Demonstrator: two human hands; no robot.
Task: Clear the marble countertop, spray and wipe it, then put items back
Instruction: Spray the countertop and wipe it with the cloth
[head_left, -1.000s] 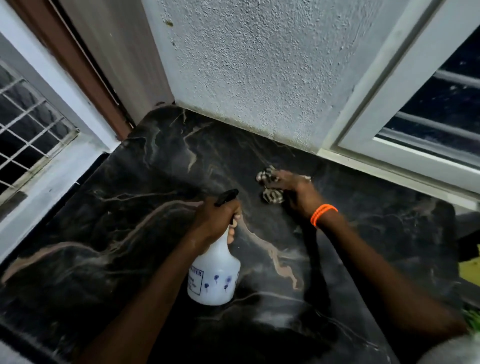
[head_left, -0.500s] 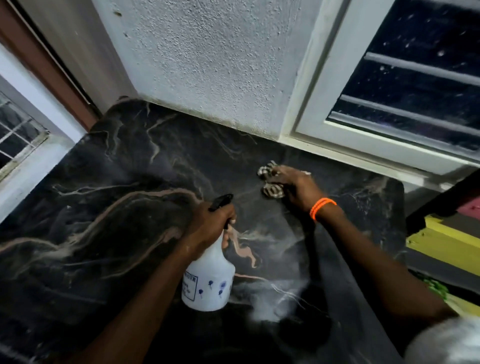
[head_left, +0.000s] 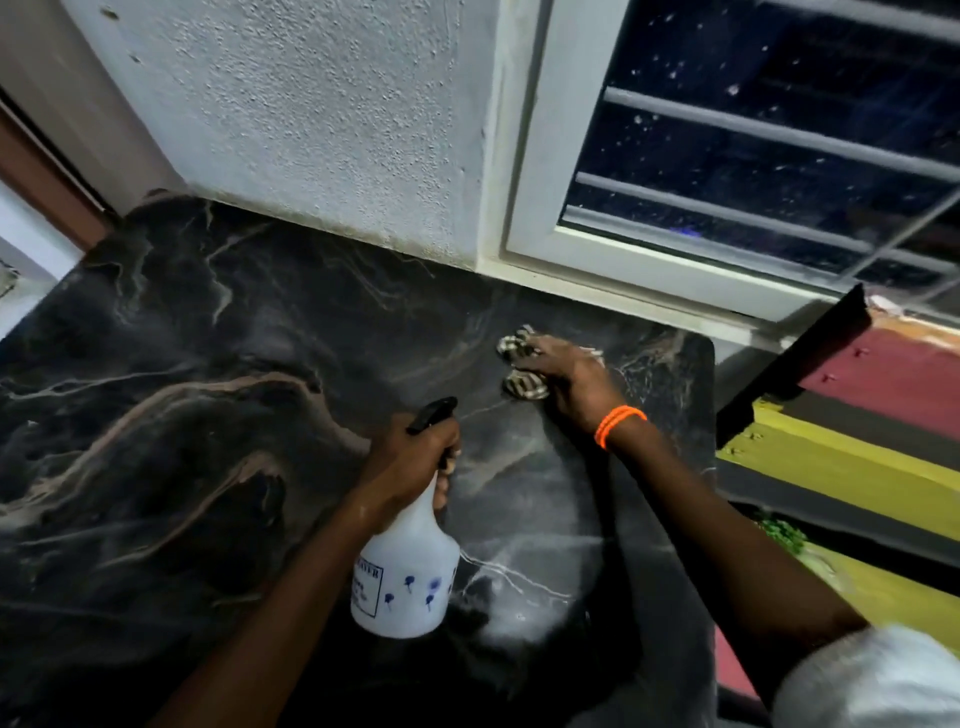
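Wiping holds steady: right hand (head_left: 563, 382) stays pressed on the crumpled cloth (head_left: 522, 387) near the countertop's (head_left: 208, 415) far right corner, same spot as before; whether its fingers curl round the cloth, cannot tell. Left hand (head_left: 415, 460) keeps gripping the spray bottle (head_left: 405, 577) by its neck mid-counter. Spray phase looks ongoing, wipe barely started.

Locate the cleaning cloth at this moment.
In the head view, the striped cloth lies on the marble countertop right of centre, under the right hand, near the window frame.

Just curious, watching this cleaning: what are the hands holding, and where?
The left hand grips the spray bottle at its neck. The right hand holds a bunched cloth on the countertop.
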